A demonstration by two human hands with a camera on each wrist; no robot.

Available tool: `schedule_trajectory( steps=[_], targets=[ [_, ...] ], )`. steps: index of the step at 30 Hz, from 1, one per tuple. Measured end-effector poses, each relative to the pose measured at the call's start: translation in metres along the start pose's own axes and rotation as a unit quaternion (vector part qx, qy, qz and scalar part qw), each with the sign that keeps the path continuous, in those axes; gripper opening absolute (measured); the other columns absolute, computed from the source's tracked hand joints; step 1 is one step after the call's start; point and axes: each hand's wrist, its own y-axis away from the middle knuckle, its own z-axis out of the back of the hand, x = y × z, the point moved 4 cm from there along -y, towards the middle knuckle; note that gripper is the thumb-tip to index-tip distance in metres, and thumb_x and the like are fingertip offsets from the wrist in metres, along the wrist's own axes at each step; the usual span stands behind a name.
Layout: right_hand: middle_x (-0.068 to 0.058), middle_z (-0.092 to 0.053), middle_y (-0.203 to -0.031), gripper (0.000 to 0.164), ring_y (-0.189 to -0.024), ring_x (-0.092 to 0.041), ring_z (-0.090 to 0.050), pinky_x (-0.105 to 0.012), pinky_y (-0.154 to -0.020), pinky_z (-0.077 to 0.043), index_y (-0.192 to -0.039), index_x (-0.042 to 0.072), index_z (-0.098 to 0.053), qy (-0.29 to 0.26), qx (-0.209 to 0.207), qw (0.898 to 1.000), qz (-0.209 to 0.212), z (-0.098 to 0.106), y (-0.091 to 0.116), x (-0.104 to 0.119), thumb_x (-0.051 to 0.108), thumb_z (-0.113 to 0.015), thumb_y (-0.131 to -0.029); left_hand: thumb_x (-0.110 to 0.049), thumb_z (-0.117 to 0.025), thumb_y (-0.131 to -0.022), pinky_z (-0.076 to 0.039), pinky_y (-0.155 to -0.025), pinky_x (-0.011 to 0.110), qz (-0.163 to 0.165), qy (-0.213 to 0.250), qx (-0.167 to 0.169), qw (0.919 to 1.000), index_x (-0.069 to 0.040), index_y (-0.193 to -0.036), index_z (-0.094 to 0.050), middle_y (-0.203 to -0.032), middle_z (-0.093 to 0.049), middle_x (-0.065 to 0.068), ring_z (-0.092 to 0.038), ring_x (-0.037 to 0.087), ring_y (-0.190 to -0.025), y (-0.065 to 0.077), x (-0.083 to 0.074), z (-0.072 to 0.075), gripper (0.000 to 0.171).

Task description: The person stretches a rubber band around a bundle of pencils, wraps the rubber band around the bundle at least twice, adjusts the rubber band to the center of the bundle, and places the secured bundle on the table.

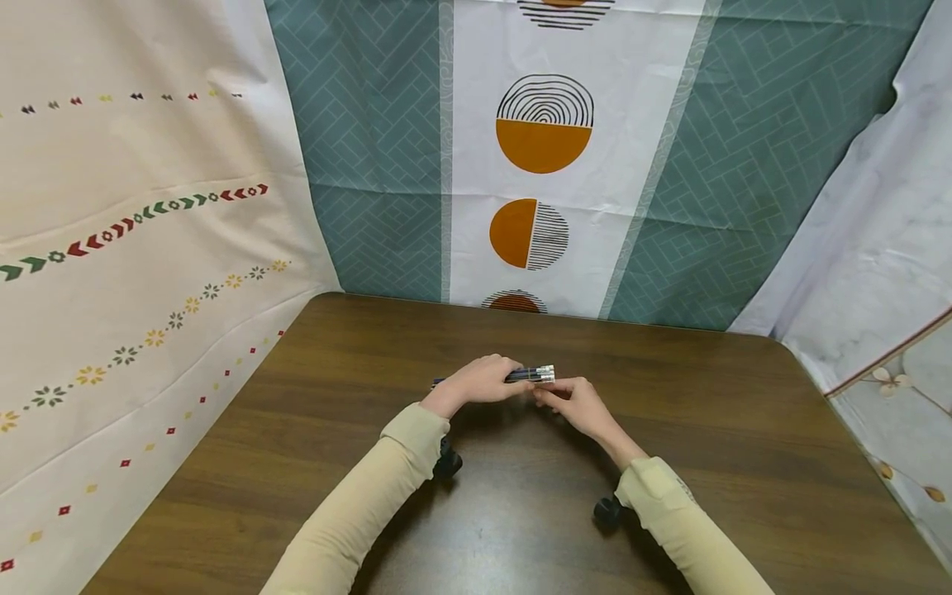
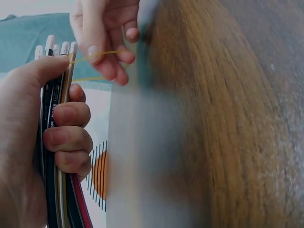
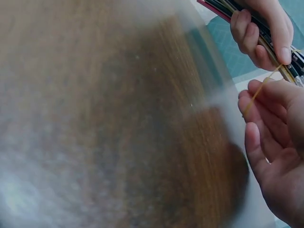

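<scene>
The bundle of pencils [image 1: 534,374] is raised above the surface [image 1: 706,430], at twelve o'clock from its visible middle, and its white eraser ends point toward three o'clock in the head view. The left hand [image 1: 483,380] has a firm grip around these pencils, with the thumb lying across them near the erasers. A thin yellow rubber band [image 2: 90,78] is stretched from the bundle to the fingertips of the right hand [image 1: 576,405], whose narrow grip holds it. This hand is between three and four o'clock from the left one. Behind the surface, at twelve o'clock, hangs a teal and white curtain [image 1: 387,149]; at ten o'clock, a patterned cream cloth [image 1: 149,330].
</scene>
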Motion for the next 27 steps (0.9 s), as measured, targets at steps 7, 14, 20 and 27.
schedule_trajectory(
  steps=[7,14,20,27],
  targets=[
    [-0.015,-0.075,-0.106,0.022,-0.094,-0.02,-0.069,-0.022,-0.076,-0.053,-0.109,0.004,-0.074,-0.019,0.034,0.999,0.032,-0.002,0.006,-0.002,0.019,-0.06,-0.099,-0.04,-0.053,-0.101,-0.037,-0.061,0.024,0.021,-0.019,-0.004,0.9996,-0.014,-0.1,-0.067,-0.072,-0.051,-0.005,-0.045,0.007,-0.062,0.001,0.008,0.001,0.03],
    [-0.002,-0.072,-0.11,0.015,-0.099,-0.006,-0.065,-0.023,-0.082,-0.052,-0.103,0.014,-0.076,0.0,-0.01,0.996,0.087,-0.002,0.013,0.004,0.023,-0.069,-0.093,-0.04,-0.053,-0.1,-0.037,-0.059,0.024,0.037,-0.022,-0.019,0.9989,-0.013,-0.099,-0.068,-0.072,-0.053,-0.004,-0.046,0.009,-0.062,0.001,0.015,0.001,0.03],
    [-0.003,-0.074,-0.104,0.013,-0.099,-0.011,-0.066,-0.025,-0.086,-0.053,-0.098,0.015,-0.075,-0.012,-0.038,0.996,0.082,-0.002,0.013,0.006,0.025,-0.07,-0.092,-0.041,-0.053,-0.099,-0.035,-0.056,0.023,0.041,-0.015,-0.032,0.9985,-0.014,-0.099,-0.068,-0.071,-0.052,-0.005,-0.045,0.008,-0.06,-0.001,0.016,0.002,0.031],
    [-0.023,-0.071,-0.105,0.023,-0.085,-0.009,-0.071,-0.025,-0.072,-0.057,-0.106,-0.004,-0.062,-0.141,-0.024,0.989,-0.025,-0.006,0.008,0.006,0.018,-0.057,-0.101,-0.041,-0.053,-0.099,-0.035,-0.054,0.023,0.037,-0.003,-0.043,0.9984,-0.014,-0.102,-0.068,-0.068,-0.052,-0.005,-0.045,0.007,-0.057,-0.003,0.014,0.002,0.031]
  ],
)
